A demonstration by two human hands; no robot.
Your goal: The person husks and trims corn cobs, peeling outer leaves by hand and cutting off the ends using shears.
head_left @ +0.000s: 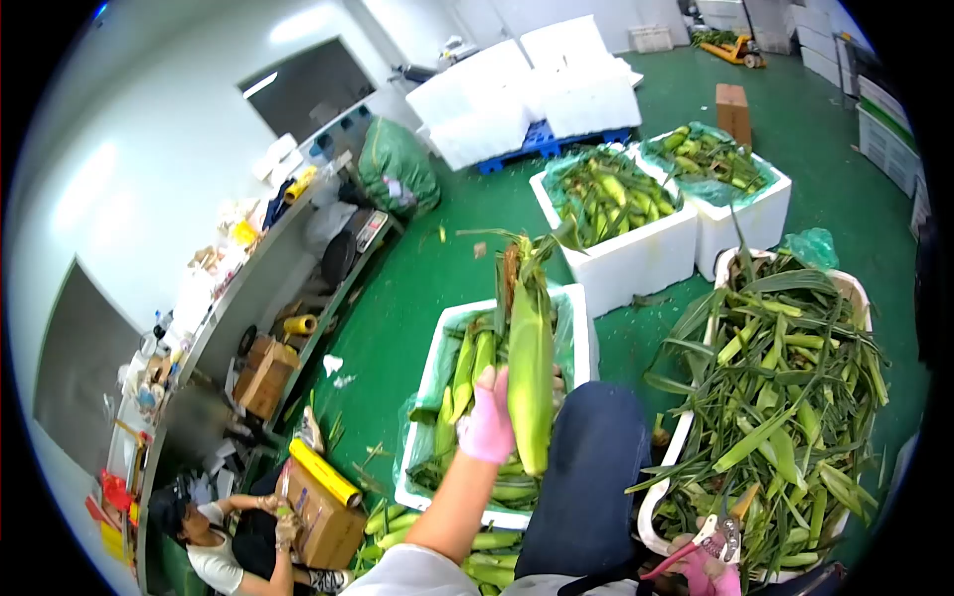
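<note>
Head view: noted in the left hand (487, 422), pink-gloved and closed around its side, one large ear of corn (532, 382), green-husked, held near upright with trailing leaves and browned silk on top, above an open white foam box (417, 462) lined with green film and partly filled with more ears. In the right hand (704, 571), also pink-gloved, well apart from the left and closed on the handles: red-handled shears (730, 541), at the near edge of a pale tub (654, 497) heaped with stripped leaves (765, 397). Surface below: green floor (397, 338), glossy, littered with leaf scraps and white bits; loose ears (492, 568) lying beside the foam box, near side. Farther out: two more foam boxes (636, 253) (745, 223) of corn, side by side; white foam containers (586, 99) on a blue pallet (542, 141); a stuffed green sack (397, 164); an upright carton (733, 111); a yellow pallet jack (735, 48). Along the pale wall (149, 189), left: a long cluttered shelf unit (234, 283). Lower left: a co-worker (214, 556) in a dark cap, beside a cardboard box (323, 521) with a yellow roll (324, 473) across its top.
</note>
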